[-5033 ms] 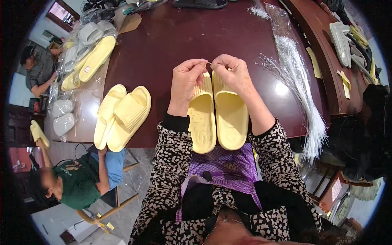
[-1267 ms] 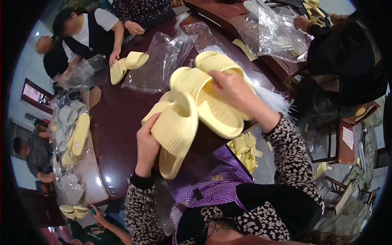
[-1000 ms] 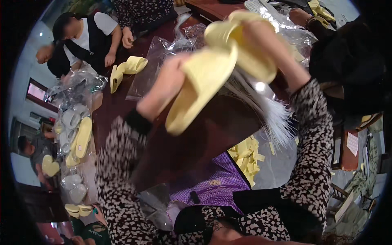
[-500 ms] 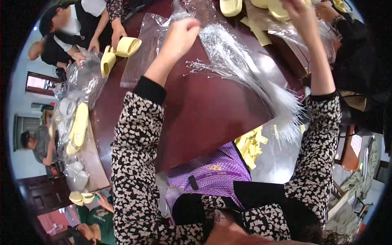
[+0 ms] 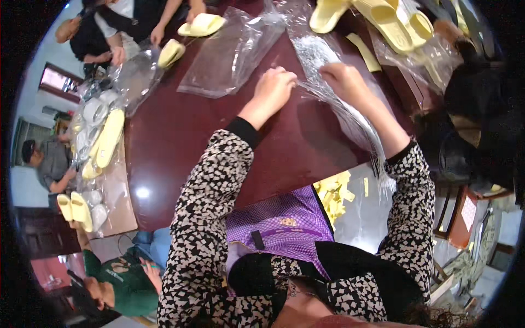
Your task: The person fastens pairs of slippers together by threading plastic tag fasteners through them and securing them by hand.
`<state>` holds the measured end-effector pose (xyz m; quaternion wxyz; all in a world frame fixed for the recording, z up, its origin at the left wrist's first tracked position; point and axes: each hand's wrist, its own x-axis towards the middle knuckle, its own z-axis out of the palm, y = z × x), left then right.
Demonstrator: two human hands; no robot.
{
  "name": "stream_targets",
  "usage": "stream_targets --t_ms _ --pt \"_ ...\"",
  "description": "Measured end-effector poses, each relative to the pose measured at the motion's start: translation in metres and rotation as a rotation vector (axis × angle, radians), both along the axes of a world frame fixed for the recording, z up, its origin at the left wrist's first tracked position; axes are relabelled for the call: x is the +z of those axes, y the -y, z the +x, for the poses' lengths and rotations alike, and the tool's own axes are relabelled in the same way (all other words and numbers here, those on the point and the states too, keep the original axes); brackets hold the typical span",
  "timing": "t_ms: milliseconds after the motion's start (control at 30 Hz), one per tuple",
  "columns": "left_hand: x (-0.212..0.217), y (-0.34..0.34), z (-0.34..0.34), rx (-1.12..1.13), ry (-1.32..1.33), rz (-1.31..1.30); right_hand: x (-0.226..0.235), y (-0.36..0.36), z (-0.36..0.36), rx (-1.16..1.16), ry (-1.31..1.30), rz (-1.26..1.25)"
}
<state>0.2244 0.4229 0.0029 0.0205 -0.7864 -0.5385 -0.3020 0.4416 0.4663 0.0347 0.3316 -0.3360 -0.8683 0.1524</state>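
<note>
A bundle of thin, whitish plastic strands [image 5: 358, 127] lies across the dark red table, with its lower ends hanging past the edge. My left hand [image 5: 275, 90] is closed, its fingertips together at the strand ends that stick out to the left. Over the upper part of the bundle is my right hand [image 5: 344, 82], fingers curled in and pressed together. Whatever they pinch is too small or hidden to make out. Clear plastic wrap [image 5: 299, 21] reaches beyond the bundle's far end. A flat clear plastic bag [image 5: 219, 63] lies beyond my left hand.
Yellow slippers [image 5: 391, 27] stand at the far right beside a yellow strip [image 5: 363, 52]. At the far left a co-worker's hand touches a yellow slipper [image 5: 202, 25]. Bagged slippers [image 5: 109, 136] line the left edge. Yellow scraps [image 5: 333, 197] lie below the table edge. People work around the table.
Both hands have come nearer to me and closer together, the right one now over the strands. The co-worker's slippers at the far left have moved up and to the right in view.
</note>
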Motion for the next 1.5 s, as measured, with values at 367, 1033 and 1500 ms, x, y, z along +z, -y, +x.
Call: stream_targets --t_ms 367,1033,1500 --pt "-0.005 0.026 0.004 0.025 -0.233 0.009 -0.042 0.034 -0.021 -0.044 0.157 0.112" --pt "-0.008 0.034 0.004 0.013 -0.071 0.077 -0.061 0.024 -0.037 -0.038 0.045 0.220" --pt "0.039 0.125 -0.147 0.430 -0.279 0.196 -0.070 0.015 -0.024 -0.077 0.023 0.234"
